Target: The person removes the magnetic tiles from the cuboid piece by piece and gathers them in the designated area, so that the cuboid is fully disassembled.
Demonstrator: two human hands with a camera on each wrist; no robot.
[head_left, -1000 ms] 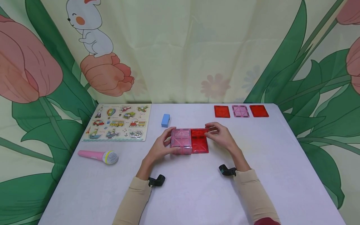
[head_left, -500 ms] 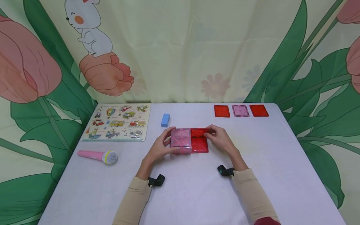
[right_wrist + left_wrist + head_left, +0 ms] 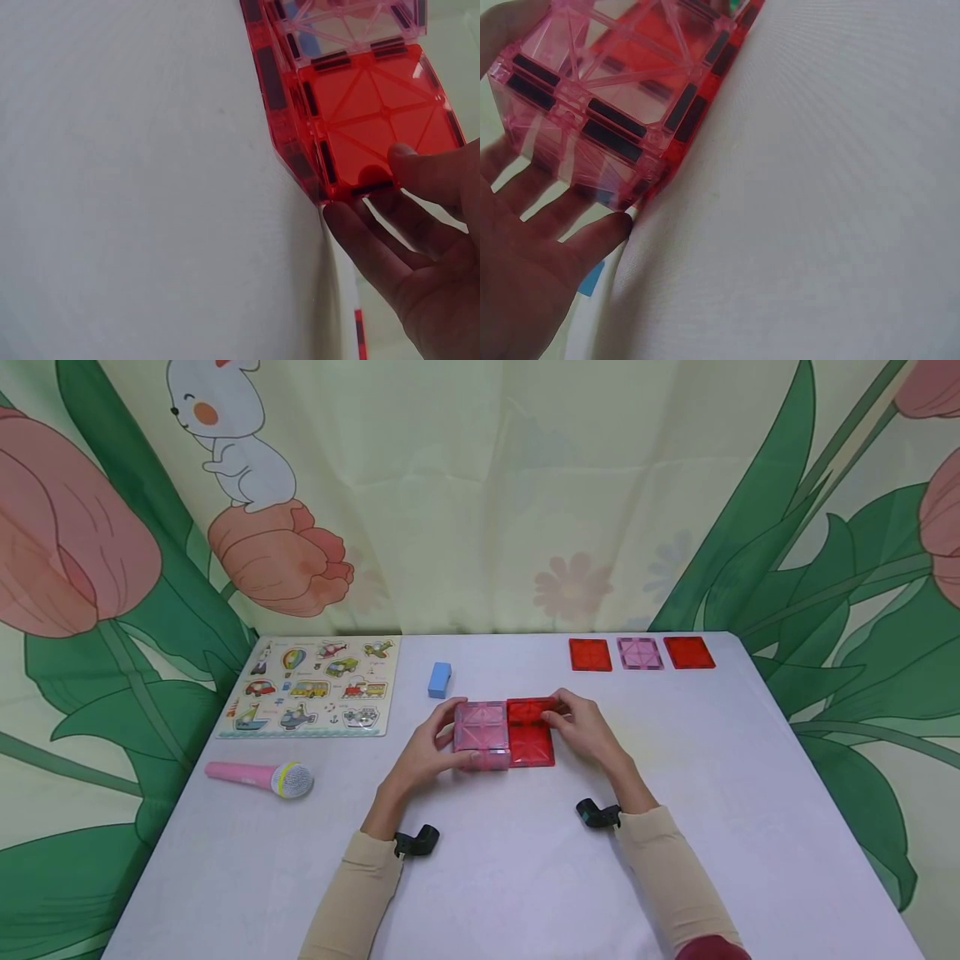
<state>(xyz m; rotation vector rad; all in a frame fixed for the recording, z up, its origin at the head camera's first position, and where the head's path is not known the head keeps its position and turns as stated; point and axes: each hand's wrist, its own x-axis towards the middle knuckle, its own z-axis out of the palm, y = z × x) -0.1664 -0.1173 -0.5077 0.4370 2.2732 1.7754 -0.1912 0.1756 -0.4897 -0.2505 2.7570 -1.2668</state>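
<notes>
Translucent magnetic tiles form a small structure mid-table. Its left part is a pink box, which my left hand grips between thumb and fingers at the left side. Red tiles join the box on the right: one lies flat, and another red tile stands up along its back edge, against the pink one. The thumb and fingers of my right hand pinch the upright red tile at its right edge. In the left wrist view, the left fingers spread along the box's wall.
A blue block stands behind the structure. A picture puzzle board and a pink toy microphone lie on the left. At the back right lie a red tile, a pink tile and another red tile.
The right fingers, a little apart at first, have drawn in and taken hold of the upright red tile. My left hand keeps its grip on the pink box, and the tiles look unmoved.
</notes>
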